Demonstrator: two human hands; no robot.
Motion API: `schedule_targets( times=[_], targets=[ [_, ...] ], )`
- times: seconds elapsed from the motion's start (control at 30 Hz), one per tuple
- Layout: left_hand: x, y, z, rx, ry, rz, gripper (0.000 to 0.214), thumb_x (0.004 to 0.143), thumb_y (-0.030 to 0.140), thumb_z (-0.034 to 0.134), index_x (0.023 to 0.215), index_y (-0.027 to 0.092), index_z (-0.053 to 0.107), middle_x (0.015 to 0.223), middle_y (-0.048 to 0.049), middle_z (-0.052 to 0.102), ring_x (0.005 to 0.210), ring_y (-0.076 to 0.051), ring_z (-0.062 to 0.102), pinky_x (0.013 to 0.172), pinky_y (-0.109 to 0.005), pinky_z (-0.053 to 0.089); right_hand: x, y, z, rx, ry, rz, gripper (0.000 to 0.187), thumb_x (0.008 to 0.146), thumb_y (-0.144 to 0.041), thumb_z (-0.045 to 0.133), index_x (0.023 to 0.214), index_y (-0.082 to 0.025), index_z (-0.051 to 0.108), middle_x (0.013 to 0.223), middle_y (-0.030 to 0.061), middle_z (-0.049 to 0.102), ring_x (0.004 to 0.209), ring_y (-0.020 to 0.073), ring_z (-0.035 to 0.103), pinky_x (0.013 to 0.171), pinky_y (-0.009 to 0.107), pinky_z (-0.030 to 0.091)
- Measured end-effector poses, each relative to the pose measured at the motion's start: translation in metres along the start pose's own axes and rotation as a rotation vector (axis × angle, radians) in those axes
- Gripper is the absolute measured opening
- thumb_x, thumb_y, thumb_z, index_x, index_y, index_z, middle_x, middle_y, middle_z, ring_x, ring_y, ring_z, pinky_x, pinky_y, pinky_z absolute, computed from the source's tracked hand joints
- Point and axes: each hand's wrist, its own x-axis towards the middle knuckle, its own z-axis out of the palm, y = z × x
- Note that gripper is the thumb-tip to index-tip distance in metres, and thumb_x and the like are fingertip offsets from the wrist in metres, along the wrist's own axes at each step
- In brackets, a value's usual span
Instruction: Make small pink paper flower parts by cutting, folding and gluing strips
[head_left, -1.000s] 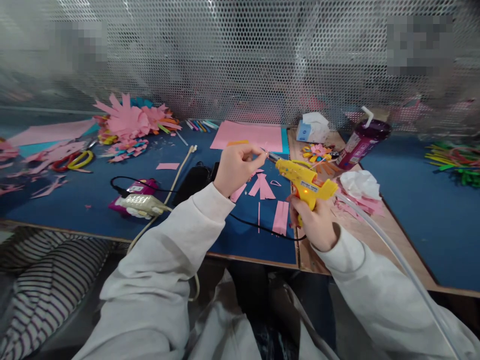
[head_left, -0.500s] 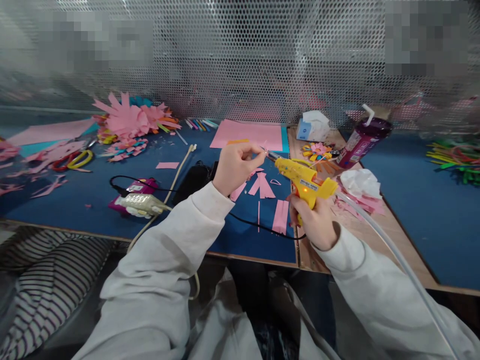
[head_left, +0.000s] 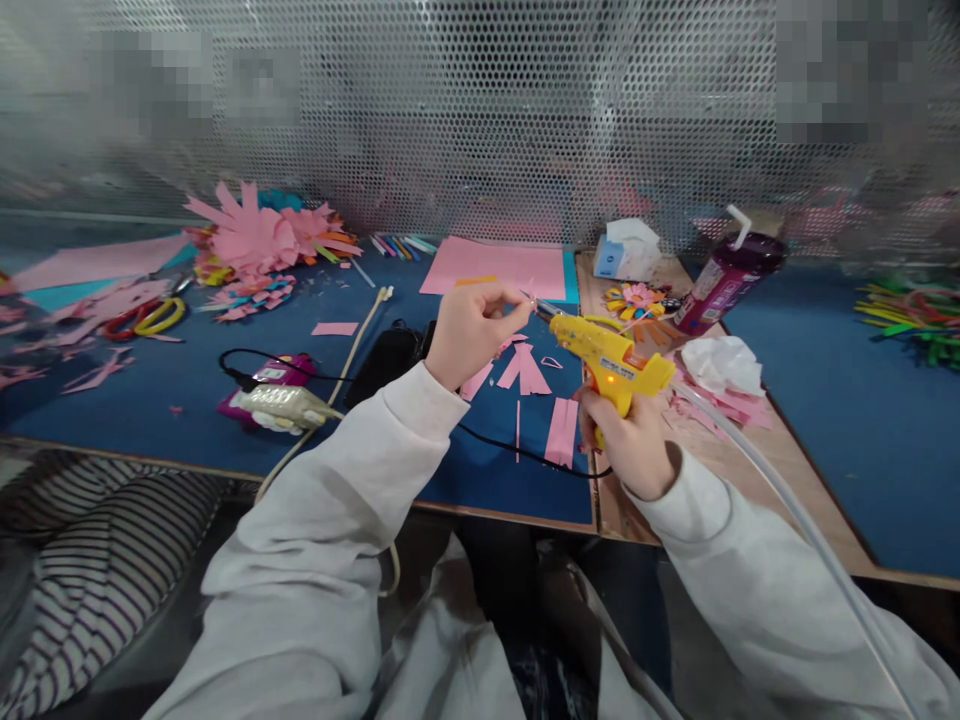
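- Head view, right of centre: a yellow glue gun [head_left: 596, 345] is held in the right hand [head_left: 630, 445]. The grip is closed around the handle. The nozzle [head_left: 549, 309] is directed to the upper left, and an orange glow is noted on the body.
- Head view, centre: in the left hand [head_left: 480, 330], a small pinkish piece [head_left: 533, 298] is pinched between thumb and forefinger. It is held just beside the nozzle; contact between the two could not be confirmed.
- Head view, below the hands: a fan-shaped pink cutting [head_left: 525, 374], a narrow pink strip [head_left: 517, 432] and wider pink strips [head_left: 561, 432] are laid on the blue-topped bench [head_left: 502, 490]. A black cord [head_left: 517, 455] is run across the same area.
- Head view, upper centre: a pink sheet [head_left: 499, 262] is laid flat, with blue exposed along its right edge.
- Head view, upper right: a tissue pack [head_left: 628, 250], a small multicoloured paper flower [head_left: 634, 298], a purple drink container [head_left: 724, 285] fitted with a white straw, and a crumpled white tissue [head_left: 722, 365] are grouped on bare wood.
- Head view, left: a large pink paper flower [head_left: 251, 235] is placed towards the back. Red- and yellow-handled scissors [head_left: 160, 317] and a power strip [head_left: 281, 408] are located nearer the front.
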Motion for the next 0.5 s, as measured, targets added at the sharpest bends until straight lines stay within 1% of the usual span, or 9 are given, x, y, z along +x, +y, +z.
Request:
schedule_targets(
  times=[0.13,0.37,0.5],
  targets=[
    [0.0001,-0.0008,0.0004,-0.002,0.01,0.003,0.014,0.075,0.024,0.062,0.062,0.017,0.063,0.04,0.0063,0.043,0.035,-0.006,0.041,0.041,-0.021,0.032,-0.0003,0.0009,-0.0002,-0.007,-0.004,-0.006,0.019,0.073,-0.024,0.049,0.055,-0.019,0.05,0.034,-0.0053,0.045,0.03,0.0092,0.043,0.036,0.021,0.034],
    [0.0009,-0.0007,0.0,-0.003,0.013,0.019,0.014,0.075,0.023,0.062,0.063,0.017,0.063,0.04,0.0066,0.041,0.035,-0.006,0.039,0.041,-0.021,0.031,-0.0004,0.0003,0.0008,0.032,0.013,0.005,0.012,0.073,-0.027,0.051,0.066,-0.018,0.055,0.035,-0.0068,0.046,0.029,0.0095,0.044,0.033,0.02,0.033],
    [0.0012,0.0007,-0.0008,0.0,0.0,0.016,0.014,0.075,0.022,0.062,0.063,0.017,0.064,0.039,0.0063,0.041,0.035,-0.006,0.039,0.04,-0.021,0.029,-0.0011,-0.0001,0.0001,0.028,0.007,0.004,0.012,0.073,-0.027,0.051,0.068,-0.017,0.057,0.036,-0.0071,0.046,0.029,0.0089,0.044,0.033,0.019,0.034]
  ],
)
